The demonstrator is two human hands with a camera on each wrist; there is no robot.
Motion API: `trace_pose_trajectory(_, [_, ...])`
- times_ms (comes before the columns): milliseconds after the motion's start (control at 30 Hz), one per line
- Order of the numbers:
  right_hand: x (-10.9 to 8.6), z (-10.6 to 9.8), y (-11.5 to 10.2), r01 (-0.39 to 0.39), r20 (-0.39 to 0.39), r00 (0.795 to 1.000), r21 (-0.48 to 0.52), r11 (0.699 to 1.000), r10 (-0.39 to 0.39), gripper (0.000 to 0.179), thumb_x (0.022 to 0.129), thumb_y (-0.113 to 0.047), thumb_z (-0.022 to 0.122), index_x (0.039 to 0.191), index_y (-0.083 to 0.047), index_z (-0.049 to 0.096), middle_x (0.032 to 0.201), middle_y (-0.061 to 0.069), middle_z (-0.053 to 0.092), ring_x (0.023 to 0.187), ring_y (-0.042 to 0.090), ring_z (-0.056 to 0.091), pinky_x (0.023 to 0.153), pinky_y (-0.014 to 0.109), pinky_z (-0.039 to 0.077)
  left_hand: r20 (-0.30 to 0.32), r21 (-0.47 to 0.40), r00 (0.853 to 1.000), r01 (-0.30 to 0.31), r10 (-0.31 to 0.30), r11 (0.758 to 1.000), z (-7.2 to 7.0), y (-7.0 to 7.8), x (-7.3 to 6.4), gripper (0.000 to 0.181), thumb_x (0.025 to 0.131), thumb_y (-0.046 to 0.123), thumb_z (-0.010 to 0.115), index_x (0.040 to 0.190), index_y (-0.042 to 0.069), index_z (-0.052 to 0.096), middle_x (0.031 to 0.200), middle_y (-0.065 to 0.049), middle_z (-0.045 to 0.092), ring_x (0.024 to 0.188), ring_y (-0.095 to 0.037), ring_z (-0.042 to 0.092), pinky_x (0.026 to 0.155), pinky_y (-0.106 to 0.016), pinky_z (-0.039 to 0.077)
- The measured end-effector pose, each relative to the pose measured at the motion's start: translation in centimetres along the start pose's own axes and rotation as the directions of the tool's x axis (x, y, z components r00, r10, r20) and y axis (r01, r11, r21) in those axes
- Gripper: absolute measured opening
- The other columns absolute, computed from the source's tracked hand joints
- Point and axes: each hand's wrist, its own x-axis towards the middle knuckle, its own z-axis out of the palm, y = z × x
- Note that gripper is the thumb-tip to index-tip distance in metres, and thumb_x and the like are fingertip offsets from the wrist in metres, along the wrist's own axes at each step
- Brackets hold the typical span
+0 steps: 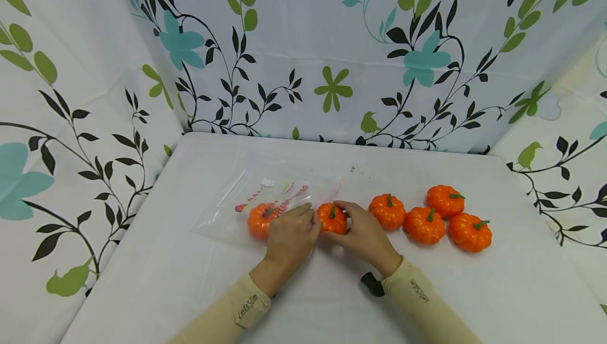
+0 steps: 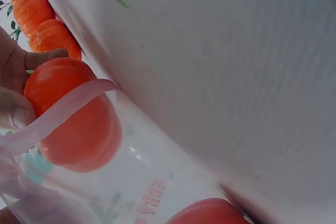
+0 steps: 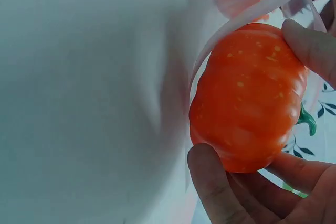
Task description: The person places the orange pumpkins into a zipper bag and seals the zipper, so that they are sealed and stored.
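Note:
My right hand grips a small orange toy pumpkin with a green stem, thumb and fingers around its sides. In the left wrist view, part of that pumpkin is inside the mouth of a clear zip bag, behind its pinkish rim. My left hand pinches the bag at its opening, just left of the held pumpkin. Another pumpkin lies inside the bag, partly hidden by the left hand. Printed red lettering shows on the plastic.
To the right on the white table sit several more orange pumpkins in a cluster. A leaf-patterned cloth hangs behind and at the sides. Small dark specks lie beyond the bag.

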Motion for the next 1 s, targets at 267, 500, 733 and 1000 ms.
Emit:
trace_pose_trajectory(267, [1.4, 1.3, -1.0, 0.034, 0.051, 0.998, 0.042, 0.999, -0.036, 0.063, 0.080, -0.031, 0.084, 0.133, -0.006, 0.063, 0.124, 0.005, 0.068, 0.106, 0.022, 0.065, 0.093, 0.042, 0.054, -0.030, 0.012, 0.999, -0.012, 0.012, 1.000, 0.1, 0.4, -0.1, 0.005, 0.076, 0.008, 0.076, 0.079, 0.006, 0.079, 0.093, -0.005, 0.077, 0.077, -0.019, 0.075, 0.052, -0.037, 0.059])
trace_pose_trajectory(500, [2.1, 2.3, -1.4, 0.063, 0.066, 0.995, 0.122, 0.991, -0.072, 0.048, 0.078, -0.012, 0.082, 0.123, -0.005, 0.065, 0.113, 0.006, 0.070, 0.096, 0.022, 0.064, 0.088, 0.041, 0.054, -0.035, -0.008, 0.999, -0.014, 0.014, 1.000, 0.2, 0.6, -0.1, 0.006, 0.078, 0.008, 0.076, 0.080, 0.005, 0.079, 0.095, -0.005, 0.077, 0.077, -0.020, 0.074, 0.052, -0.036, 0.059])
trace_pose_trajectory(733, [2.8, 2.9, -1.3, 0.184, 0.058, 0.979, 0.187, 0.965, -0.197, 0.048, 0.078, -0.005, 0.083, 0.124, -0.003, 0.068, 0.123, 0.009, 0.065, 0.118, 0.026, 0.058, 0.107, 0.045, 0.044, -0.040, -0.023, 0.999, -0.022, 0.021, 0.999, 0.1, 0.7, -0.1, 0.008, 0.080, 0.009, 0.077, 0.085, 0.004, 0.080, 0.096, -0.006, 0.077, 0.081, -0.023, 0.074, 0.060, -0.038, 0.061])
trace_pose_trajectory(1000, [2.8, 3.1, -1.5, 0.167, 0.138, 0.966, 0.314, 0.935, -0.219, 0.056, 0.085, -0.005, 0.078, 0.137, 0.003, 0.056, 0.132, 0.012, 0.062, 0.122, 0.028, 0.058, 0.108, 0.046, 0.043, -0.024, -0.037, 0.999, -0.031, 0.031, 0.999, 0.1, 0.7, -0.2, 0.014, 0.081, 0.010, 0.079, 0.091, 0.002, 0.081, 0.096, -0.009, 0.077, 0.085, -0.023, 0.075, 0.069, -0.037, 0.061])
